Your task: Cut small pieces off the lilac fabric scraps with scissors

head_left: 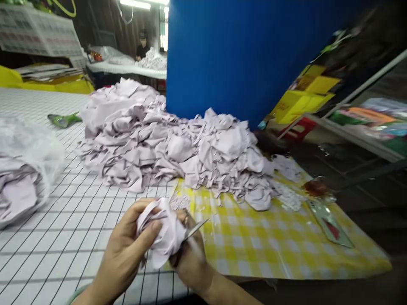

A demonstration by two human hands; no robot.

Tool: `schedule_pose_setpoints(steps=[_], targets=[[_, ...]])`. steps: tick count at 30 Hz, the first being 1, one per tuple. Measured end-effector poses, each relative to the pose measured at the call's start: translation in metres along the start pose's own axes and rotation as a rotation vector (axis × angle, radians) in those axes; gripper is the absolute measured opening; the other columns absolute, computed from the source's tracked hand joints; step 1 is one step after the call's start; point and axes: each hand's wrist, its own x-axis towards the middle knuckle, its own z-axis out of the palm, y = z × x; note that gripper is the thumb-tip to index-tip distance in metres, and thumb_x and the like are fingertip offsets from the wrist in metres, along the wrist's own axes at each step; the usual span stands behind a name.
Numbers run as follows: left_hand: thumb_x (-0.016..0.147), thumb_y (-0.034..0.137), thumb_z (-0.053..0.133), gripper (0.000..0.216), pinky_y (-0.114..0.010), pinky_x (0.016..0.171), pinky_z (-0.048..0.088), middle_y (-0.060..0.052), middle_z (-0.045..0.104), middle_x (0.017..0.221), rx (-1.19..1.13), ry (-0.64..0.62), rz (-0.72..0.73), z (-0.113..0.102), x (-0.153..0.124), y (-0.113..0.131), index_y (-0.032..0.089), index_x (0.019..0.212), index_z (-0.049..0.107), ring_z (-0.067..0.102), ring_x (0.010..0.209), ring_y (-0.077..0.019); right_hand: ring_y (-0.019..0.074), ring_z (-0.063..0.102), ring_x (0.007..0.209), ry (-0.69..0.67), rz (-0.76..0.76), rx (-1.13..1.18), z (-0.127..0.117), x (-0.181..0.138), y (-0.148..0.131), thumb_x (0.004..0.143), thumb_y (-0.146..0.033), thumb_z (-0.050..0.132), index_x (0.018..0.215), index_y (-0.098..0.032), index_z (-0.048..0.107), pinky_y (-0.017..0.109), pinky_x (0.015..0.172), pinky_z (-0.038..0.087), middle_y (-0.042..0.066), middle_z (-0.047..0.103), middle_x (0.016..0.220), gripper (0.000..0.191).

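Observation:
My left hand [127, 241] grips a bunched piece of pale lilac fabric [165, 235], its thumb pressed on the folds. Close against the fabric's right side, my right hand [192, 262] is closed around scissors [196, 229]; their metal blades point up and to the right, and the handles are hidden in the hand. Motion blurs this hand somewhat. Beyond both hands spreads a large heap of pale lilac fabric pieces [143, 140]. Small fabric scraps [180, 201] lie just past my fingers.
A clear plastic bag [47, 148] with similar fabric lies at left. The table has a white grid cloth [79, 220] and a yellow checked cloth [254, 241]. A phone-like object [329, 222] rests near the right edge. A blue panel [229, 55] rises behind; a person [143, 47] is farther back.

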Motion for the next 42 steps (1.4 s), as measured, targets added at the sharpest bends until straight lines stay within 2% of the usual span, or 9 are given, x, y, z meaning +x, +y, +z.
schedule_pose_setpoints(steps=[7, 10, 17, 23, 27, 30, 34, 37, 42], targets=[[0.092, 0.023, 0.063, 0.017, -0.027, 0.077, 0.052, -0.006, 0.063, 0.101, -0.317, -0.079, 0.077, 0.141, 0.231, 0.056, 0.016, 0.106, 0.058, 0.062, 0.084, -0.0143, 0.0224, 0.069, 0.084, 0.548, -0.056, -0.342, -0.147, 0.185, -0.055, 0.075, -0.026, 0.064, 0.097, -0.019, 0.056, 0.034, 0.074, 0.056, 0.009, 0.072, 0.096, 0.024], [0.092, 0.026, 0.062, 0.023, -0.033, 0.088, 0.05, -0.012, 0.062, 0.113, -0.282, -0.009, 0.013, 0.164, 0.259, 0.041, 0.014, 0.112, 0.055, 0.061, 0.099, -0.0193, 0.024, 0.065, 0.086, 0.616, -0.03, -0.427, -0.193, 0.224, -0.055, 0.068, -0.034, 0.07, 0.082, -0.02, 0.054, 0.036, 0.079, 0.053, 0.011, 0.071, 0.094, 0.026], [0.081, 0.038, 0.075, 0.062, -0.04, 0.085, 0.054, -0.009, 0.067, 0.103, -0.126, -0.257, 0.003, 0.136, 0.137, -0.052, 0.018, 0.135, 0.051, 0.066, 0.095, -0.0265, 0.0214, 0.064, 0.066, 0.066, 0.199, -0.301, -0.139, 0.124, 0.008, 0.07, -0.055, 0.065, 0.089, -0.02, 0.065, 0.032, 0.065, 0.054, 0.006, 0.072, 0.078, 0.04], [0.096, 0.02, 0.043, 0.026, -0.044, 0.093, 0.056, -0.018, 0.068, 0.11, 0.372, 0.006, 0.416, 0.081, 0.089, -0.083, 0.015, 0.114, 0.061, 0.065, 0.107, -0.0282, 0.0238, 0.058, 0.054, 0.082, 0.332, -0.724, -0.077, 0.074, 0.059, 0.071, -0.058, 0.059, 0.096, -0.023, 0.068, 0.032, 0.05, 0.043, 0.005, 0.064, 0.059, 0.044], [0.095, 0.041, 0.06, 0.038, -0.049, 0.106, 0.051, -0.017, 0.065, 0.13, 0.633, 0.177, 0.414, -0.035, 0.081, -0.079, 0.016, 0.124, 0.059, 0.06, 0.125, -0.0288, 0.0234, 0.056, 0.048, -0.084, 0.344, -0.846, -0.055, 0.074, 0.057, 0.074, -0.068, 0.059, 0.083, -0.028, 0.062, 0.032, 0.048, 0.041, 0.001, 0.058, 0.054, 0.041], [0.098, 0.035, 0.06, 0.035, -0.054, 0.11, 0.044, -0.017, 0.063, 0.13, 0.977, 0.71, -0.011, -0.163, 0.083, -0.063, 0.011, 0.123, 0.058, 0.056, 0.126, -0.0298, 0.0252, 0.06, 0.054, -0.079, 0.316, -0.884, -0.049, 0.073, 0.043, 0.076, -0.076, 0.054, 0.084, -0.028, 0.059, 0.032, 0.05, 0.042, 0.002, 0.062, 0.061, 0.048], [0.098, 0.033, 0.062, 0.036, -0.051, 0.098, 0.053, -0.013, 0.061, 0.13, 1.073, 0.792, -0.279, -0.272, 0.062, -0.05, 0.012, 0.127, 0.058, 0.062, 0.115, -0.0274, 0.0277, 0.066, 0.069, -0.135, 0.247, -0.81, -0.028, 0.067, 0.033, 0.076, -0.078, 0.055, 0.092, -0.027, 0.061, 0.034, 0.06, 0.047, 0.005, 0.067, 0.075, 0.053], [0.097, 0.028, 0.06, 0.019, -0.041, 0.08, 0.056, -0.01, 0.069, 0.101, 1.122, 0.7, -0.405, -0.254, 0.025, -0.063, 0.011, 0.104, 0.067, 0.067, 0.091, -0.0247, 0.0265, 0.066, 0.075, -0.209, 0.193, -0.678, 0.002, 0.059, 0.034, 0.075, -0.071, 0.064, 0.097, -0.026, 0.06, 0.034, 0.066, 0.051, 0.005, 0.068, 0.082, 0.05], [0.086, 0.019, 0.059, 0.009, -0.03, 0.061, 0.044, -0.004, 0.066, 0.069, 1.068, 0.349, -0.448, -0.141, -0.043, -0.086, 0.018, 0.077, 0.063, 0.061, 0.065, -0.0201, 0.023, 0.067, 0.084, -0.553, 0.256, -0.376, 0.049, 0.038, 0.038, 0.078, -0.056, 0.071, 0.095, -0.024, 0.056, 0.033, 0.074, 0.053, 0.005, 0.072, 0.092, 0.039]])
